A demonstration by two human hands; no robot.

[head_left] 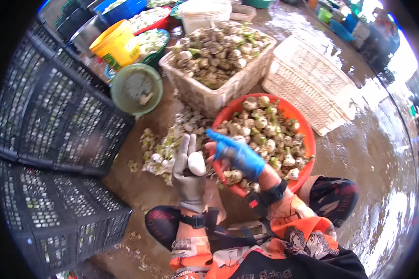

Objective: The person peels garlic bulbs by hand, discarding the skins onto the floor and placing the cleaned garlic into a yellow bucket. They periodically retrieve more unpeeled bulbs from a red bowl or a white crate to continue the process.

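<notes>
My left hand (189, 179), in a grey glove, holds a smooth white peeled bulb (197, 163) against its palm, with two fingers stretched upward. To its right, my right hand (233, 151) wears a torn blue glove, and some bare fingertips show. Its fingers are apart, and I see nothing in them. This hand is over the near left side of a red basin (308, 139) filled with brownish-white bulbs (270, 135), some with green stems. Beneath and beyond my left hand, a pile of pale and green peelings (165, 151) lies on the floor.
A white crate (209, 97) heaped with bulbs stands beyond the basin. Right of it lies a white plastic crate (307, 86). Black crates (65, 107) are stacked at left. A green bucket (121, 90) and a yellow bucket (109, 44) stand at upper left. The floor (363, 153) is wet.
</notes>
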